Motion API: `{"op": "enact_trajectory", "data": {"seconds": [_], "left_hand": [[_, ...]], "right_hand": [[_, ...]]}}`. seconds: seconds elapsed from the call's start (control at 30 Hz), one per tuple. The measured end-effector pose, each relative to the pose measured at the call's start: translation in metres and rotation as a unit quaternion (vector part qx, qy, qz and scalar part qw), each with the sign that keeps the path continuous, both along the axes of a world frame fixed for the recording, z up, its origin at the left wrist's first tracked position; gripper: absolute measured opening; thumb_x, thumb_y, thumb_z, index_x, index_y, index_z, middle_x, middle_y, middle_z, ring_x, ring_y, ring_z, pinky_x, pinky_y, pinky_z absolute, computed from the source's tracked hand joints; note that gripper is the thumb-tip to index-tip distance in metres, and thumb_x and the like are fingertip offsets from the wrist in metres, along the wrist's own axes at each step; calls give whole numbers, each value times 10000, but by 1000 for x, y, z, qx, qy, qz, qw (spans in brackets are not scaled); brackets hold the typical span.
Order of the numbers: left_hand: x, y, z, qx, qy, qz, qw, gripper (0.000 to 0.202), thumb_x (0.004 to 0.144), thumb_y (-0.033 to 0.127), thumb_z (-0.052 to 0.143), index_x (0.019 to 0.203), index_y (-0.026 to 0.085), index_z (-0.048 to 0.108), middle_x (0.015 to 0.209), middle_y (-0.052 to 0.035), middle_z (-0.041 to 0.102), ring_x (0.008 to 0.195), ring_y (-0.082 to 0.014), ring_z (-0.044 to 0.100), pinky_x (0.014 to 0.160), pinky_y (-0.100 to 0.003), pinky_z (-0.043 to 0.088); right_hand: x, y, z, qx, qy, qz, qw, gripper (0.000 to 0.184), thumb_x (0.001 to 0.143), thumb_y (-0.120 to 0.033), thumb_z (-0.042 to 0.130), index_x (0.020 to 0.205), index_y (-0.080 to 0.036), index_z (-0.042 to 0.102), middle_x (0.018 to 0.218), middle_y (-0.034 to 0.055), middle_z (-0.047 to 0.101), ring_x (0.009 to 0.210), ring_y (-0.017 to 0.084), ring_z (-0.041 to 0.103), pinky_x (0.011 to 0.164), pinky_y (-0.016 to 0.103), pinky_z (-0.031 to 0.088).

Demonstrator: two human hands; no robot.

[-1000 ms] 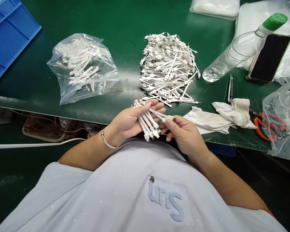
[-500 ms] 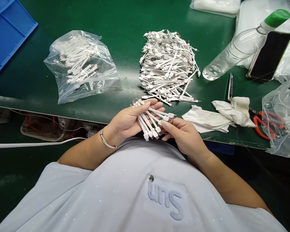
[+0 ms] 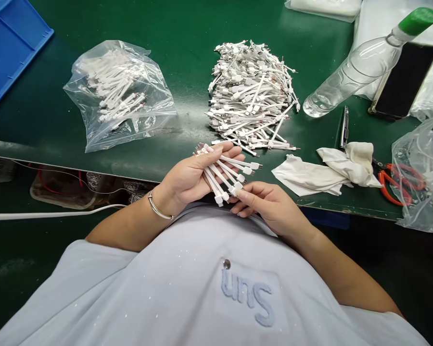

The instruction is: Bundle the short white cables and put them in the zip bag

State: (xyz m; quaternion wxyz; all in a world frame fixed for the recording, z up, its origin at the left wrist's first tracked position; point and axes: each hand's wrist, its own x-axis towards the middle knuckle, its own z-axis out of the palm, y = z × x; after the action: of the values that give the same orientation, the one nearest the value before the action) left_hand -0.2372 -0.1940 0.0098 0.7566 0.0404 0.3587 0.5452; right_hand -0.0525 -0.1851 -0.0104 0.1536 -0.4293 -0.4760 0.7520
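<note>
My left hand [image 3: 185, 179] lies palm up at the table edge, its thumb pressed over a fanned bunch of short white cables [image 3: 222, 174]. White connector ends spread toward my right side, and reddish wire tips stick out at the thumb. With thumb and fingers closed, my right hand [image 3: 274, 202] pinches the connector end of one cable in that same bunch. Just beyond the hands rests a large heap of similar cables [image 3: 252, 96]. A clear zip bag [image 3: 155, 122] holding more of them lies to the left.
On the right stand a clear bottle [image 3: 357, 72] with a green cap, a phone [image 3: 404, 81], a slim metal tool [image 3: 344, 127], white cloths [image 3: 310, 175], orange-handled scissors [image 3: 391, 187] and a plastic bag [image 3: 424, 168]. A blue crate [image 3: 12, 48] occupies the far left corner.
My right hand has moved slightly left and down, from the connectors at the right of the fan to lower ones. The bunch stays in my left hand, fanned a little differently.
</note>
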Motion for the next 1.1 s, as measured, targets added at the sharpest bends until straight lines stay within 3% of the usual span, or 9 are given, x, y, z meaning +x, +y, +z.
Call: {"op": "enact_trajectory", "data": {"seconds": [0.1, 0.23, 0.57, 0.77, 0.93, 1.1], "left_hand": [[0, 0, 1, 6, -6, 3, 1000, 227, 909, 108, 480, 1056, 115, 653, 942, -66, 715, 936, -181, 693, 1056, -415, 429], [1, 0, 0, 11, -19, 2, 1000, 261, 908, 106, 478, 1107, 127, 646, 946, -63, 721, 930, -185, 696, 1047, -419, 436], [2, -1, -2, 9, -19, 1, 1000, 303, 908, 119, 483, 1174, 133, 628, 955, -70, 718, 976, -198, 686, 1042, -407, 440], [2, -1, -3, 24, -21, -5, 999, 236, 911, 112, 470, 1046, 118, 664, 928, -64, 718, 918, -185, 696, 1039, -415, 444], [2, -1, -3, 28, -28, 7, 999, 262, 917, 104, 453, 1087, 125, 651, 935, -64, 724, 974, -189, 688, 1046, -399, 442], [3, 0, -3, 31, -47, 12, 998, 310, 937, 132, 439, 1190, 160, 615, 988, -58, 729, 1054, -186, 666, 1046, -375, 445]], "right_hand": [[-1, -1, -1, -16, 24, -19, 999, 290, 751, -425, 736, 823, -157, 651, 854, 40, 712, 676, 108, 679, 580, 190, 542], [-2, -2, -4, -64, 59, 28, 996, 281, 772, -388, 727, 933, -163, 678, 904, 48, 711, 704, 105, 685, 580, 174, 542], [-4, -1, -4, -78, 83, 9, 993, 276, 723, -335, 779, 866, -155, 628, 763, 12, 709, 605, 95, 673, 524, 166, 526], [-6, -2, -4, -68, 60, -41, 995, 314, 695, -360, 793, 824, -157, 591, 692, 5, 703, 553, 100, 663, 489, 170, 504], [-6, -3, -6, -31, 66, -99, 992, 334, 706, -388, 781, 855, -177, 570, 682, -14, 696, 542, 92, 655, 465, 155, 491], [-7, -6, -6, -65, 61, 23, 996, 361, 734, -431, 747, 961, -170, 644, 835, 48, 724, 650, 135, 694, 492, 193, 524]]}}
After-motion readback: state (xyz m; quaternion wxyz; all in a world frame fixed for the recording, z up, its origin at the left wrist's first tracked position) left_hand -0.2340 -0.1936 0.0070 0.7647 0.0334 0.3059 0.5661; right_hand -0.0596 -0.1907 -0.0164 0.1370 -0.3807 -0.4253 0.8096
